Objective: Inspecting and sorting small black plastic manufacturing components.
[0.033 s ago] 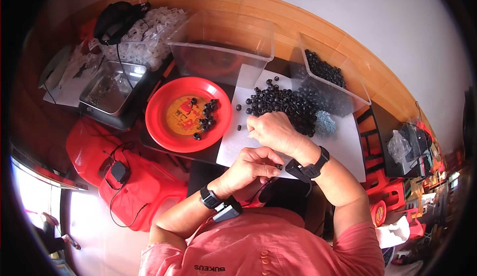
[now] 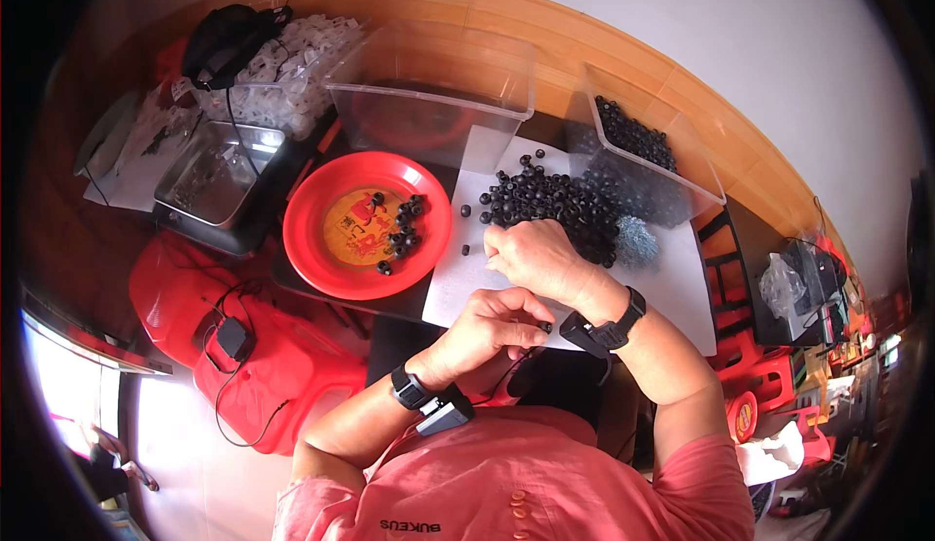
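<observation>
Left hand (image 2: 492, 329): at the near edge of the white sheet (image 2: 672, 268), fingers curled in, pinching one small black ring (image 2: 546, 327) at the fingertips.
Right hand (image 2: 536, 257): resting on the white sheet, fingers bent down at the near edge of the heap of black rings (image 2: 555, 205); whether it grips a ring cannot be told.
Heap of black rings: middle of the sheet, a few strays lying apart toward its left edge.
Red plate (image 2: 321, 249): just left of the sheet, rims almost meeting; a small cluster of black rings in its right half, the rest of the bowl bare.
Clear tub (image 2: 433, 103): behind plate and sheet, against the wooden ledge.
Clear tray (image 2: 682, 186): far right corner of the sheet, black rings inside.
Metal tin (image 2: 219, 176): left of the plate.
Open room: bare sheet to the right of the hands, and a strip between the hands and the plate.
</observation>
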`<state>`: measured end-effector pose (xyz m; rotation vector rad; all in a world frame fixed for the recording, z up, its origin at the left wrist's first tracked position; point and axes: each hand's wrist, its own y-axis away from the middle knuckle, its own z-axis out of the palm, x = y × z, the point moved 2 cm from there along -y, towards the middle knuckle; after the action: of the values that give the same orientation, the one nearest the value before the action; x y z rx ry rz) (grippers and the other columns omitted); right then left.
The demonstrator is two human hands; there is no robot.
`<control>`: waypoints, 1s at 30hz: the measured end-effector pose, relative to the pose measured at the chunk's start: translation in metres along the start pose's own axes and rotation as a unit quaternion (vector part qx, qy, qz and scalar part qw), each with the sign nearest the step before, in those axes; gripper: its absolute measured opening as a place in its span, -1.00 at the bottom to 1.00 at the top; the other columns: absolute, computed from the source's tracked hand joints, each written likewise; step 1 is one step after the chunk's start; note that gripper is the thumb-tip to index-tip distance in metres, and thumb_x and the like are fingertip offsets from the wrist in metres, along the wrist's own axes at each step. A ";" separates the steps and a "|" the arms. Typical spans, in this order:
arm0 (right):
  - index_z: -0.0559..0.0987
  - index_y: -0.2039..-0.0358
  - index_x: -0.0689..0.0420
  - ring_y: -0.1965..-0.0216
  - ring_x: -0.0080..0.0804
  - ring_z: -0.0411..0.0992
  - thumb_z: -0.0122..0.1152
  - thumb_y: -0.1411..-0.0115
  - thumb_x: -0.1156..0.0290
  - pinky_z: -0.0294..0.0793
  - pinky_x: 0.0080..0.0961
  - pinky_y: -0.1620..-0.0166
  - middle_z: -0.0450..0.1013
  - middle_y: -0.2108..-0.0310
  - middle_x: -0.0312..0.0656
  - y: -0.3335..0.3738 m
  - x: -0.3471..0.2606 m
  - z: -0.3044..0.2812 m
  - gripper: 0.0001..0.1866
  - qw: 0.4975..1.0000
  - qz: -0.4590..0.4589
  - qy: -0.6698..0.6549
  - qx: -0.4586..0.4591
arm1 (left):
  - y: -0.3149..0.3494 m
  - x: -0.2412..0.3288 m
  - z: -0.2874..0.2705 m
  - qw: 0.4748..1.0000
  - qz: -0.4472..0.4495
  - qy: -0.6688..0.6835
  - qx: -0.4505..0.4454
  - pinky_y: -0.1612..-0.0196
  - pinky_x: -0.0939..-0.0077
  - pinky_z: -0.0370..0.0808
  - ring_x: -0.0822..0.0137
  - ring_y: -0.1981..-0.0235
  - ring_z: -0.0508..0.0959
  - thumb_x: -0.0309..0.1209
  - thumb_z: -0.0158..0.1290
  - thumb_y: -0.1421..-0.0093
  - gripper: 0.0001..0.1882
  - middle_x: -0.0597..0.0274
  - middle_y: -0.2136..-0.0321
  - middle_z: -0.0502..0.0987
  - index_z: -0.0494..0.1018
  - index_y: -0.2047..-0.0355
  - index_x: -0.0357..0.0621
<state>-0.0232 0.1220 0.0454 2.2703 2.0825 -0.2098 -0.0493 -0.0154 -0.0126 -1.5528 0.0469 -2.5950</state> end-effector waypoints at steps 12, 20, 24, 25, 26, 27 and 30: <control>0.56 0.38 0.09 0.40 -0.14 0.58 0.26 -0.12 0.36 0.49 -0.28 0.34 0.56 0.51 -0.08 0.108 0.069 0.003 -0.89 0.970 0.211 -0.086 0.088 | -0.006 0.000 -0.001 0.999 0.007 -0.035 0.032 0.49 0.68 0.48 0.51 0.44 0.54 -0.64 0.18 -0.13 -0.81 0.26 0.36 0.55 0.56 0.22 -0.33; 0.52 0.43 0.09 0.47 -0.06 0.52 0.20 -0.06 0.46 0.47 -0.14 0.40 0.50 0.46 -0.13 0.118 0.062 0.016 -0.95 0.971 0.115 0.036 0.204 | -0.009 0.002 0.004 0.996 0.032 0.001 0.079 0.53 0.69 0.48 0.53 0.50 0.51 -0.58 0.20 -0.15 -0.83 0.30 0.47 0.54 0.55 0.21 -0.31; 0.50 0.42 0.15 0.42 -0.07 0.52 0.18 -0.05 0.48 0.49 -0.14 0.36 0.46 0.40 -0.10 0.122 0.056 0.012 -0.93 0.978 0.107 0.059 0.169 | -0.007 0.004 0.005 0.992 0.000 0.012 0.123 0.52 0.66 0.51 0.48 0.49 0.54 -0.59 0.21 -0.14 -0.80 0.26 0.42 0.54 0.54 0.20 -0.33; 0.50 0.40 0.17 0.41 -0.07 0.53 0.16 -0.05 0.49 0.50 -0.14 0.34 0.47 0.38 -0.09 0.122 0.055 0.010 -0.92 0.978 0.118 0.059 0.162 | -0.008 0.004 0.005 0.991 -0.007 0.021 0.134 0.52 0.63 0.54 0.44 0.48 0.56 -0.60 0.21 -0.13 -0.78 0.23 0.39 0.55 0.53 0.19 -0.34; 0.49 0.39 0.18 0.39 -0.08 0.53 0.15 -0.06 0.50 0.51 -0.14 0.33 0.48 0.37 -0.07 0.122 0.055 0.009 -0.91 0.978 0.129 0.060 0.155 | -0.009 0.004 0.006 0.991 -0.008 0.017 0.136 0.52 0.63 0.54 0.44 0.48 0.56 -0.60 0.21 -0.13 -0.78 0.23 0.39 0.55 0.53 0.19 -0.34; 0.49 0.36 0.18 0.38 -0.10 0.54 0.14 -0.07 0.50 0.52 -0.15 0.33 0.48 0.35 -0.07 0.121 0.057 0.009 -0.90 0.978 0.130 0.057 0.150 | -0.009 0.004 0.006 0.990 -0.009 0.015 0.141 0.51 0.63 0.54 0.44 0.48 0.56 -0.59 0.21 -0.14 -0.78 0.22 0.38 0.56 0.52 0.18 -0.34; 0.50 0.36 0.17 0.35 -0.12 0.54 0.12 -0.09 0.48 0.51 -0.16 0.33 0.48 0.34 -0.08 0.116 0.060 0.015 -0.91 0.975 0.169 0.085 0.120 | -0.009 0.004 0.007 0.988 -0.009 0.003 0.154 0.51 0.63 0.54 0.44 0.48 0.56 -0.58 0.22 -0.14 -0.77 0.21 0.38 0.56 0.52 0.18 -0.34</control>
<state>0.0962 0.1694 0.0165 2.8342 1.7796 -0.2691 -0.0455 -0.0063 -0.0047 -1.4387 -0.3515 -2.4744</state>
